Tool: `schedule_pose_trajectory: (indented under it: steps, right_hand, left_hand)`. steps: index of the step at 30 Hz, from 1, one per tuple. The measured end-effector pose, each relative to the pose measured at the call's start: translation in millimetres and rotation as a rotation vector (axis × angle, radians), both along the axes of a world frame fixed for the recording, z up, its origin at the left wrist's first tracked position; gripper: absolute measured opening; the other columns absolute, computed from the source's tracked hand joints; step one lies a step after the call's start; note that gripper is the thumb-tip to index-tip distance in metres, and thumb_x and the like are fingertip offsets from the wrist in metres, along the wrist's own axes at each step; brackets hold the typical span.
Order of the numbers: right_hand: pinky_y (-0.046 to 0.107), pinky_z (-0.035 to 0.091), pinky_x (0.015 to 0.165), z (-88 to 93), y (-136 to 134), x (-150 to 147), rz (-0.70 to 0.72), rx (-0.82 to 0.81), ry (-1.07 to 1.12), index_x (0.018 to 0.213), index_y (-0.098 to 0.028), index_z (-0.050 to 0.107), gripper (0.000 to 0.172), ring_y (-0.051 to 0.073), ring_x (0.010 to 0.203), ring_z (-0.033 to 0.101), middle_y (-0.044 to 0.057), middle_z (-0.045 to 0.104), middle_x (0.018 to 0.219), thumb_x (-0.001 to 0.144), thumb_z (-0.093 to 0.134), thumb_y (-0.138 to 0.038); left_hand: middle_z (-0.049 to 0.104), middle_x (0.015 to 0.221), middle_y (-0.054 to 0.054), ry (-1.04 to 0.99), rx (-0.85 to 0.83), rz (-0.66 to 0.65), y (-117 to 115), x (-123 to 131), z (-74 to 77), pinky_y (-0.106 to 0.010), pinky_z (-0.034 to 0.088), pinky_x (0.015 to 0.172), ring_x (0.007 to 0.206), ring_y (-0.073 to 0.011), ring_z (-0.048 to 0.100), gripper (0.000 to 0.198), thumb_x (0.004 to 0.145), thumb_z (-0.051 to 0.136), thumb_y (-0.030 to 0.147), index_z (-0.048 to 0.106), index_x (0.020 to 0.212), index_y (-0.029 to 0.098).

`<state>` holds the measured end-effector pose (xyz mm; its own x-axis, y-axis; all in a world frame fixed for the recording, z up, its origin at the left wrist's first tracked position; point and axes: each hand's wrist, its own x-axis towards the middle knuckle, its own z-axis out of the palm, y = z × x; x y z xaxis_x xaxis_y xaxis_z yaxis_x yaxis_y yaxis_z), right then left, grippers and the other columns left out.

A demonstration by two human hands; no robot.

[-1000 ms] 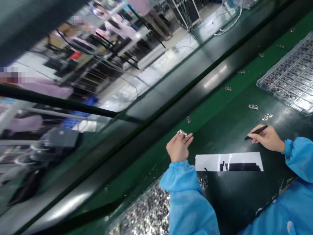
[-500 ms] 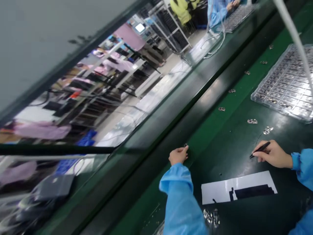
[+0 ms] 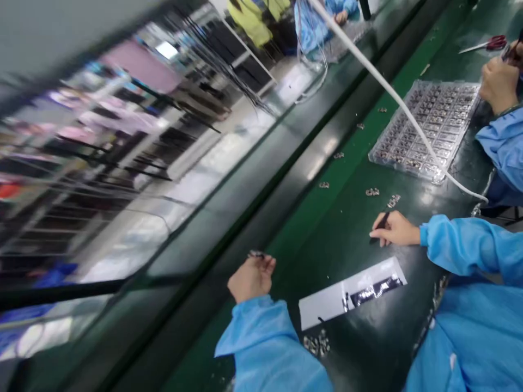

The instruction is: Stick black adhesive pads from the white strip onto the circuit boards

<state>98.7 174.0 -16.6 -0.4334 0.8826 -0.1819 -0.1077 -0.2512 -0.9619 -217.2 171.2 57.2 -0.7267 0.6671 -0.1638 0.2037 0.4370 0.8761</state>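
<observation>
The person's left hand (image 3: 251, 279) is raised just above the green bench mat (image 3: 310, 239), its fingers curled and closed around a small metal part (image 3: 256, 253) at the fingertips; the part is blurred and mostly hidden. The right hand (image 3: 394, 229) rests near the mat, gripping a slim black pen (image 3: 382, 221) between thumb and fingers. Both arms are in blue sleeves (image 3: 466, 245). Between the hands and slightly lower lies a white paper strip (image 3: 322, 307) with dark shapes on it, and a small heap of metal parts (image 3: 316, 344) sits just beside its lower edge. Loose metal pieces (image 3: 372, 191) are scattered in a line on the mat beyond the right hand. Farther up is a clear plastic tray (image 3: 423, 130) filled with rows of metal parts, with a white cable (image 3: 402, 111) lying across it. A co-worker's hands (image 3: 498, 81) are just beside the tray, and red-handled scissors (image 3: 486, 44) lie on the mat above them. Another person in a blue gown (image 3: 312, 24) works farther along the bench.
</observation>
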Motion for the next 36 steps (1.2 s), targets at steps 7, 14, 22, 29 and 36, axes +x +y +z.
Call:
schedule_pose_trajectory:
  steps: [7,14,22,29,36]
  right_hand:
    - [0.017,0.047,0.036,16.6,0,25,0.205,-0.005,0.026,0.078,-0.013,0.051,0.037,0.012,0.042,0.061,-0.004,0.059,0.048,0.063,0.077,-0.035]
    - [0.018,0.05,0.04,19.0,-23,51,0.403,-0.043,-0.071,0.074,-0.012,0.054,0.03,0.01,0.043,0.06,-0.003,0.06,0.052,0.066,0.075,-0.032]
    - [0.019,0.05,0.043,15.4,-26,48,0.43,-0.006,-0.135,0.072,-0.013,0.054,0.028,0.01,0.045,0.061,-0.003,0.06,0.057,0.066,0.074,-0.031]
    - [0.018,0.048,0.042,16.3,-29,46,0.423,0.059,-0.187,0.072,-0.012,0.056,0.026,0.01,0.046,0.061,-0.001,0.062,0.059,0.066,0.073,-0.031]
    - [0.017,0.046,0.04,16.9,-27,44,0.426,0.055,-0.19,0.072,-0.013,0.056,0.025,0.009,0.044,0.06,-0.003,0.059,0.056,0.066,0.072,-0.03]
  left_hand:
    - [0.064,0.079,0.0,-0.739,0.26,0.058,-55,79,-4.9,-0.013,0.044,0.051,0.054,-0.0046,0.05,0.017,0.075,0.045,0.011,0.06,0.074,0.018]
    - [0.069,0.077,0.0,-0.022,0.176,-0.355,-142,158,-18.6,-0.022,0.047,0.059,0.062,-0.0114,0.058,0.009,0.073,0.066,0.02,0.07,0.081,0.022]
    - [0.062,0.122,-0.008,0.933,0.053,-1.099,-185,211,-46.2,-0.03,0.044,0.055,0.067,-0.0185,0.056,0.021,0.085,0.048,0.011,0.067,0.093,0.018]
    - [0.062,0.122,-0.006,0.893,-0.001,-1.086,-182,213,-50.8,-0.029,0.042,0.054,0.067,-0.0186,0.052,0.019,0.084,0.048,0.01,0.064,0.088,0.02]
    - [0.061,0.123,-0.007,0.915,-0.024,-1.127,-180,212,-48.8,-0.031,0.045,0.057,0.066,-0.019,0.053,0.022,0.085,0.044,0.009,0.063,0.088,0.019]
